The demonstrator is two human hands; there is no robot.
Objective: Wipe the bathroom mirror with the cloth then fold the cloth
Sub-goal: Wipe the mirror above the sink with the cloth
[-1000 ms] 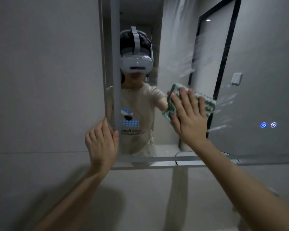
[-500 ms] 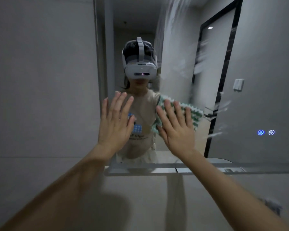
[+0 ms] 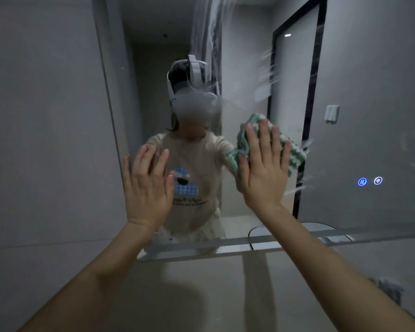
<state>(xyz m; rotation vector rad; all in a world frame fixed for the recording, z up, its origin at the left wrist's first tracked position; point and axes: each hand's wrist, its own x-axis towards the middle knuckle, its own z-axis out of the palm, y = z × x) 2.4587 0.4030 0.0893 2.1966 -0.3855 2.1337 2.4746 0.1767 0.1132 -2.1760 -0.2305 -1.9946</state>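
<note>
My right hand (image 3: 264, 168) covers most of the cloth (image 3: 295, 152), so I cannot tell how it is bunched beneath, the mirror (image 3: 369, 104) runs off the top and right edges, and the print on my reflected shirt (image 3: 189, 202) is too blurred to read.

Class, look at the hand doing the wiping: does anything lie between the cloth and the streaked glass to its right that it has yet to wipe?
Nothing visible does. The right hand presses the green and white cloth flat on the mirror, and the streaks beside it lie on bare glass. The left hand is on the other side.
</note>
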